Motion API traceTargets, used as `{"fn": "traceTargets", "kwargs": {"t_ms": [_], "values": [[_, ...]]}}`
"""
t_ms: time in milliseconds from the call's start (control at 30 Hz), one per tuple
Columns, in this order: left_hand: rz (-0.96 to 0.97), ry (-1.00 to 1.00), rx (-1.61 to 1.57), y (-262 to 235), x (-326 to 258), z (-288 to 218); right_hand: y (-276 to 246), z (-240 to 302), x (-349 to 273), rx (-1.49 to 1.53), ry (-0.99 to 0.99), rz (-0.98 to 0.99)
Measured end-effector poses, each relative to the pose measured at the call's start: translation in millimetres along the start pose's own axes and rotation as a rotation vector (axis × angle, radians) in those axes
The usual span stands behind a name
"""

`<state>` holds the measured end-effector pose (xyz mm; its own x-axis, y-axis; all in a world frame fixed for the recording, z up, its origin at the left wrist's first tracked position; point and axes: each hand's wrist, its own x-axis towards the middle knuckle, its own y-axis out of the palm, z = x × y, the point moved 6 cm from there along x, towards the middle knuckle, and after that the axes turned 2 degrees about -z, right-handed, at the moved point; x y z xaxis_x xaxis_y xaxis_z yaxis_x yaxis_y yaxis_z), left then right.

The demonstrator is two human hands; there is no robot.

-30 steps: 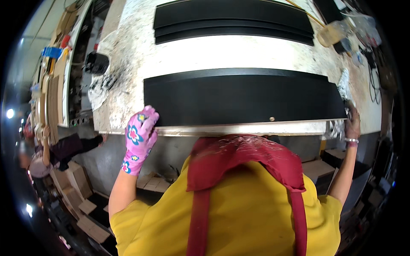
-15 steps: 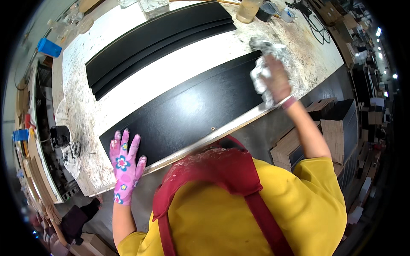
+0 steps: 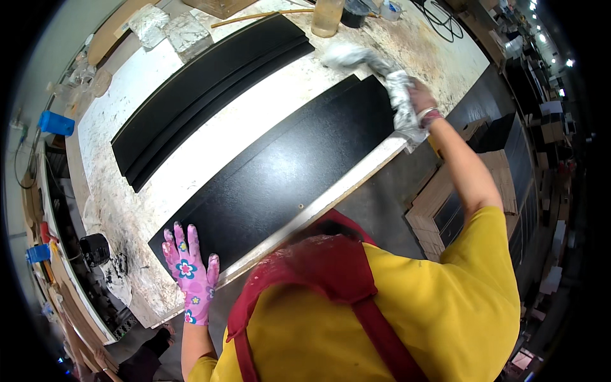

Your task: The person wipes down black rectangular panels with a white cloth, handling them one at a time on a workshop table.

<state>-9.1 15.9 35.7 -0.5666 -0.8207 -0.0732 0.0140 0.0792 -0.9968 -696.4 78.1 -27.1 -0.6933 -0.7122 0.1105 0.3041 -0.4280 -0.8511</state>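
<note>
We record: yellow short-sleeved shirt; dark red apron, pale smudges on bib, broad straps; left hand in pink glove, blue-petalled flower print; right-wrist bands, pale and reddish.

Two hands, one flowered glove, two blue containers, two pale blocks

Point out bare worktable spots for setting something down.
Free: the white strip between the stacked black panels and the front black panel; the stained patch between the black container and the stack's left end. Crowded: the far edge, with yellowish jar and pale blocks; around the right hand and cloth.
</note>
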Motion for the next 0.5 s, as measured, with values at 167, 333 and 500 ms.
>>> {"fn": "traceTargets", "kwargs": {"t_ms": [167,333,500], "values": [[-0.018,-0.02,-0.026,1,-4,6,-86,107,-22,0.625,-0.008,-0.049],[-0.043,0.051,-0.05,4,-3,14,33,176,-107,0.118,-0.554,0.308],[-0.175,-0.014,-0.344,0,-10,30,83,316,-220,0.269,-0.951,0.354]]}}
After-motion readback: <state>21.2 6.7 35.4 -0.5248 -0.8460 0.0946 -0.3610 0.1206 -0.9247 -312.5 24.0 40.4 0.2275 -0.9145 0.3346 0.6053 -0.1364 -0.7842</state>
